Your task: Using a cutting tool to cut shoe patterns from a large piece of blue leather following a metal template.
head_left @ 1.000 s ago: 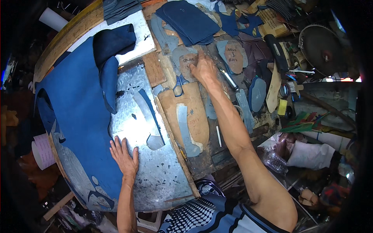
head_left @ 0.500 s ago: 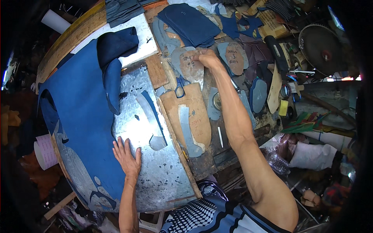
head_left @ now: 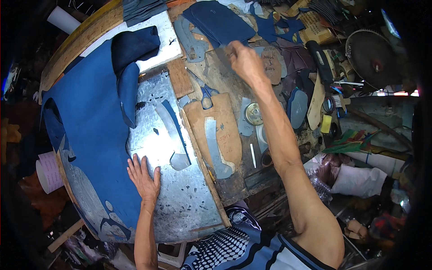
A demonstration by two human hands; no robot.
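My left hand [head_left: 144,182] lies flat with fingers spread on the shiny metal sheet [head_left: 180,207], at the edge of a large blue leather piece [head_left: 90,99]. A curved grey strip [head_left: 167,122] and a small grey piece [head_left: 180,162] lie on the sheet beyond it. Over the far part of the bench, my right hand [head_left: 246,63] is closed on a pattern piece [head_left: 222,57], smeared by motion. Beside that hand rests another brown pattern piece [head_left: 271,67]. Blue-handled scissors [head_left: 207,96] lie at the top of a large tan pattern [head_left: 231,130].
Stacked blue leather pieces [head_left: 218,22] lie at the back. Right of the tan pattern are a white pen [head_left: 253,155] and a round tin [head_left: 253,114]. A yellow block [head_left: 326,124] and a large round fan-like guard [head_left: 371,58] stand at the right.
My right hand has lifted the brown pattern piece from the bench and moved slightly right, baring the wood beneath. My left hand stays flat on the sheet.
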